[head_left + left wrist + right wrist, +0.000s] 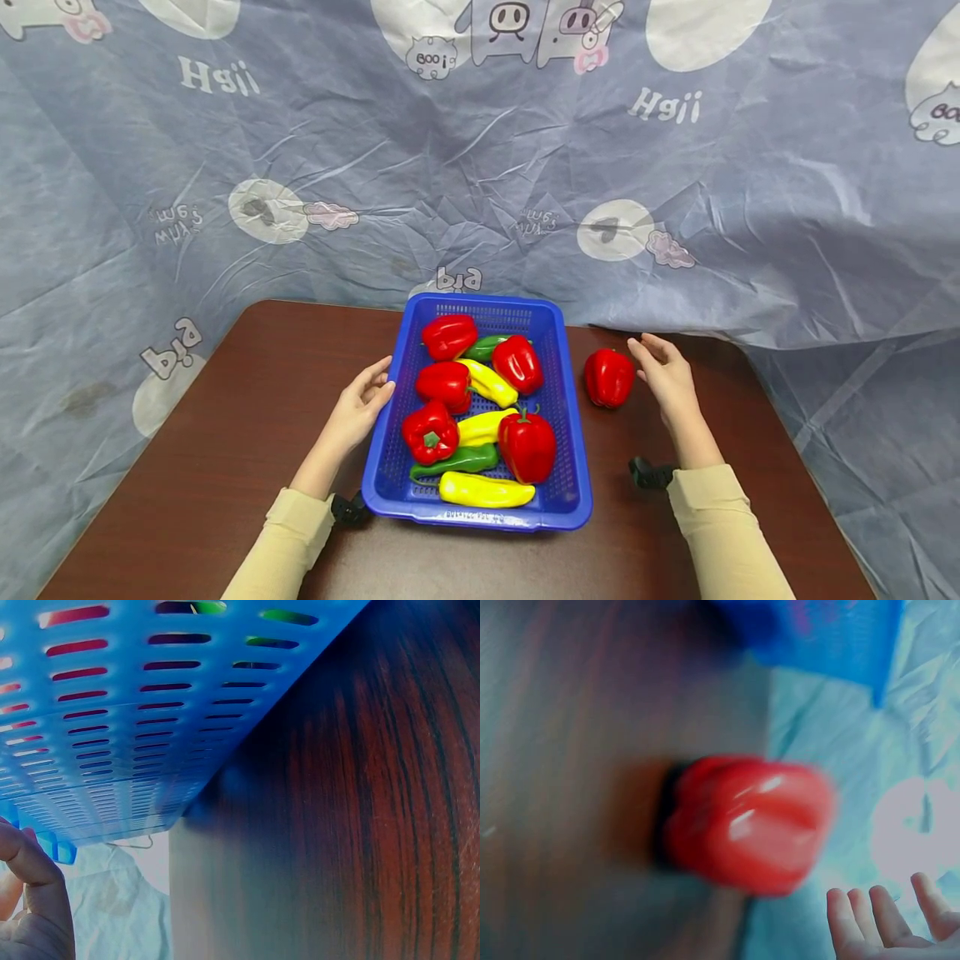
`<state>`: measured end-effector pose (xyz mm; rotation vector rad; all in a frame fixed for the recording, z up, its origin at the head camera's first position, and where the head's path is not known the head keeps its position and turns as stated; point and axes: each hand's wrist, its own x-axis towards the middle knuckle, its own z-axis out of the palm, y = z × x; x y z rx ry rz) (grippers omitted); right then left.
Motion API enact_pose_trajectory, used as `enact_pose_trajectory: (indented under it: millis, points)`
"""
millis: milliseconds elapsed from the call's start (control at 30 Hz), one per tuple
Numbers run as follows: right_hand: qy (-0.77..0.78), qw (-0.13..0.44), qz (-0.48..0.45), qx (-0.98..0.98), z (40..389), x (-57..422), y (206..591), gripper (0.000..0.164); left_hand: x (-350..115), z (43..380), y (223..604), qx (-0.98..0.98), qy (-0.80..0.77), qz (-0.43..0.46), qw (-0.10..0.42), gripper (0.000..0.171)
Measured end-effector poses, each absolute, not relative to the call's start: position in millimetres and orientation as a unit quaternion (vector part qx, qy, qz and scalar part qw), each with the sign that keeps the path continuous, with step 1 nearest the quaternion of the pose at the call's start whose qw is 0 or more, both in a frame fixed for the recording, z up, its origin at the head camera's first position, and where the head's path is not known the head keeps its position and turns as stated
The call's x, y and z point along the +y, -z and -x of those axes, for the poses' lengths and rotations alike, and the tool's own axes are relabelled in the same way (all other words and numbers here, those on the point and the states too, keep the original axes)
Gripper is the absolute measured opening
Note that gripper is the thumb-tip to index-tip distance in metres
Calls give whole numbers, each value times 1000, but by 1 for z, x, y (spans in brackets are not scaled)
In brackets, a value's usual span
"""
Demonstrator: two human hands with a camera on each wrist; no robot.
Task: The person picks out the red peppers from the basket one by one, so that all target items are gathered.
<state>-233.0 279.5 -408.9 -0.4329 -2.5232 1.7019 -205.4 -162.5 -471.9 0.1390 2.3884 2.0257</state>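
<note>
A blue plastic basket (570,417) with slotted walls holds several red bell peppers (527,450), three yellow long peppers (487,490) and two green ones (461,460). At its left side my left hand (360,404) has curled fingers and thumb at the rim; in the left wrist view the bent fingers (41,881) sit right by the rim. One more red bell pepper (609,378) stands on the table to the right of the basket, blurred in the right wrist view. Just right of that pepper, my right hand (667,375) is held with its fingers apart, empty.
The dark brown wooden table (225,433) has rounded far corners. A pale blue-grey printed cloth (480,167) hangs behind the table and down its sides. Black straps (651,473) with cameras are worn on both wrists, by the cream sleeves (716,517).
</note>
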Motion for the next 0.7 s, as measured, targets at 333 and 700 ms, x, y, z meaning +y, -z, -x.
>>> enact_pose_trajectory:
  millis: [333,700]
  points:
    - [-580,36,56,-812,228,229,350,71,-161,204,471,760,-648,-41,3,50]
    - [-591,26,24,-806,231,176,336,66,-161,203,470,755,-655,-37,7,49]
